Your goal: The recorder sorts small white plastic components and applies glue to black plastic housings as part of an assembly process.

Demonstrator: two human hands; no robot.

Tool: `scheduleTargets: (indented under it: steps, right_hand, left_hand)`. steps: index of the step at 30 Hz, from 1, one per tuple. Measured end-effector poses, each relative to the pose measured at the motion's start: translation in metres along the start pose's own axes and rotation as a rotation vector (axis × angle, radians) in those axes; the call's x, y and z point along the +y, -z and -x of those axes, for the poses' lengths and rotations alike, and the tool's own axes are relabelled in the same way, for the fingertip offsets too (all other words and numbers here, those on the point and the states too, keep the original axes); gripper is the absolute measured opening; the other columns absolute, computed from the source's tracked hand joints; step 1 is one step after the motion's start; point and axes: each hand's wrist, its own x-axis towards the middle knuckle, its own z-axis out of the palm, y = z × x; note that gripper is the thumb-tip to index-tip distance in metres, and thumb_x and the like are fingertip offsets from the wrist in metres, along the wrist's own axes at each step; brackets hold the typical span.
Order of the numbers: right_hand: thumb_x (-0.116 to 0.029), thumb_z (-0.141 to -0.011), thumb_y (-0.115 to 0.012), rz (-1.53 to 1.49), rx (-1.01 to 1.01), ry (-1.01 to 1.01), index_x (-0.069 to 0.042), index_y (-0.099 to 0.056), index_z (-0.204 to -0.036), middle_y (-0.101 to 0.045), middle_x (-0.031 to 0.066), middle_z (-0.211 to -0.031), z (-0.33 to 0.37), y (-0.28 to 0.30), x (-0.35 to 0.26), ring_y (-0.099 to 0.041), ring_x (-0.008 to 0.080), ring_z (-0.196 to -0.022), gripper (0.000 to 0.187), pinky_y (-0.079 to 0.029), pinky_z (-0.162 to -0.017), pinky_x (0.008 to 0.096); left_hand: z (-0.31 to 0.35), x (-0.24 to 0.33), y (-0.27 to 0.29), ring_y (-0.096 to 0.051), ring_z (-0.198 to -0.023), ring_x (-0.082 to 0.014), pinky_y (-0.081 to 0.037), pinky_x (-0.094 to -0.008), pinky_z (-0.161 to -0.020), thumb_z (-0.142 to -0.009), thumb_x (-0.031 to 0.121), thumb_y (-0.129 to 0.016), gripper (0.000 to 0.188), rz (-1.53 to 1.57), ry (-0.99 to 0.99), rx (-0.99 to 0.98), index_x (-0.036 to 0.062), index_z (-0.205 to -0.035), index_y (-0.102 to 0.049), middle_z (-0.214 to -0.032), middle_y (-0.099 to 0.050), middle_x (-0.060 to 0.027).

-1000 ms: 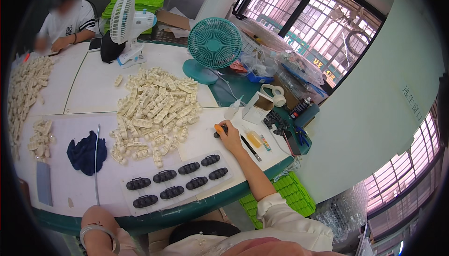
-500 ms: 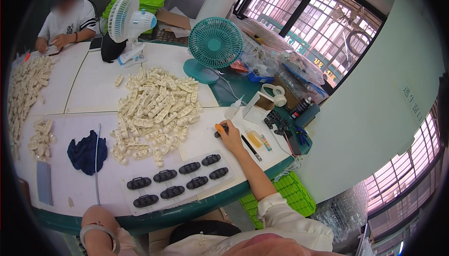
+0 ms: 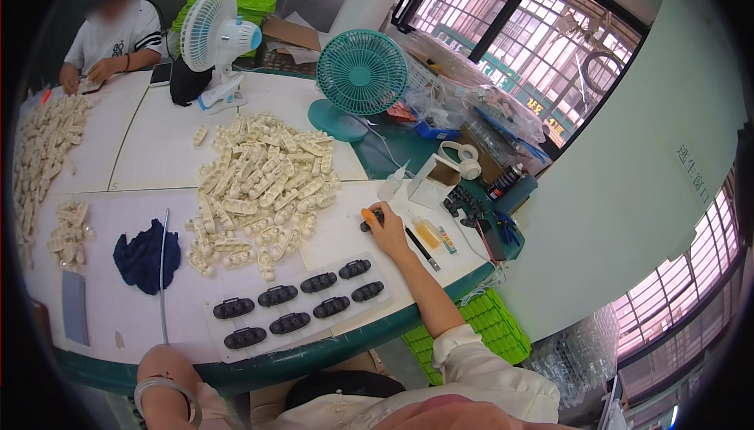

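At the right of the table my right hand [image 3: 386, 234] has its fingers closed on a small black part [image 3: 367, 226]. Something orange [image 3: 369, 215] shows at a fingertip; whether it is a finger cover or a loose piece is unclear. My left hand [image 3: 167, 363] rests at the near table edge, by the lower end of a thin grey rod [image 3: 163, 273], its fingers hidden. Between my arms lies a pale tray [image 3: 302, 302] bearing several black, rounded parts with handle-like bars [image 3: 290, 322]. A heap of cream plastic parts [image 3: 267, 171] lies beyond it.
A dark blue cloth [image 3: 141, 257] lies beneath the rod. Right of my hand are a black pen-like tool [image 3: 422, 248], an amber bottle [image 3: 428, 232] and an open white box [image 3: 434, 181]. A green fan [image 3: 361, 74] and white fan [image 3: 210, 31] stand behind. Another person [image 3: 118, 33] sits far left.
My hands stay in nearly the same places. At the far left, the other person's hands have shifted slightly.
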Motion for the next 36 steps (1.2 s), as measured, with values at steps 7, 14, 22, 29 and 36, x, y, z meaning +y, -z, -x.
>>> scheduleTargets:
  steps: [7,14,22,29,36]
  right_hand:
    - [-0.02,-0.081,-0.059,-0.012,-0.008,-0.002,-0.004,-0.051,-0.093,-0.061,0.0153,-0.073,0.0,-0.005,0.003,-0.061,0.0284,-0.066,0.022,-0.046,-0.06,0.0344]
    - [-0.012,-0.079,-0.059,-0.022,0.061,0.066,-0.003,-0.052,-0.091,-0.058,0.0097,-0.063,-0.002,-0.009,0.011,-0.054,0.0157,-0.052,0.017,-0.041,-0.05,0.0272]
    - [-0.014,-0.081,-0.058,-0.023,0.067,0.094,-0.003,-0.052,-0.092,-0.057,0.0093,-0.062,-0.002,-0.008,0.01,-0.054,0.0156,-0.051,0.016,-0.041,-0.05,0.0272]
    - [-0.019,-0.081,-0.058,-0.005,-0.016,-0.014,-0.004,-0.05,-0.093,-0.061,0.0162,-0.073,0.0,-0.002,-0.002,-0.06,0.0304,-0.068,0.021,-0.046,-0.061,0.0359]
    - [-0.019,-0.081,-0.058,0.007,-0.013,-0.011,-0.004,-0.05,-0.093,-0.061,0.0154,-0.073,0.0,-0.003,0.0,-0.06,0.0298,-0.067,0.021,-0.046,-0.061,0.0357]
  left_hand:
    - [0.002,0.003,0.0,-0.053,-0.052,-0.0278,-0.041,-0.0444,-0.044,-0.065,0.015,-0.054,0.014,-0.085,0.012,0.018,0.0021,-0.06,-0.057,-0.054,-0.05,-0.0123]
    - [0.003,0.002,-0.002,-0.052,-0.051,-0.0269,-0.04,-0.0438,-0.043,-0.064,0.014,-0.055,0.013,-0.113,0.001,0.033,0.0025,-0.059,-0.056,-0.053,-0.049,-0.0113]
    - [0.003,0.001,-0.002,-0.052,-0.051,-0.0271,-0.04,-0.0435,-0.043,-0.065,0.012,-0.054,0.012,-0.177,0.002,0.067,0.0024,-0.059,-0.057,-0.053,-0.049,-0.0112]
    - [0.003,0.002,-0.001,-0.053,-0.052,-0.0274,-0.041,-0.0441,-0.043,-0.065,0.013,-0.054,0.012,-0.13,-0.005,0.035,0.0028,-0.059,-0.057,-0.054,-0.051,-0.0116]
    - [0.003,0.002,0.001,-0.053,-0.051,-0.0275,-0.041,-0.0445,-0.043,-0.065,0.013,-0.053,0.013,-0.078,-0.014,0.016,0.0021,-0.059,-0.057,-0.054,-0.051,-0.0117]
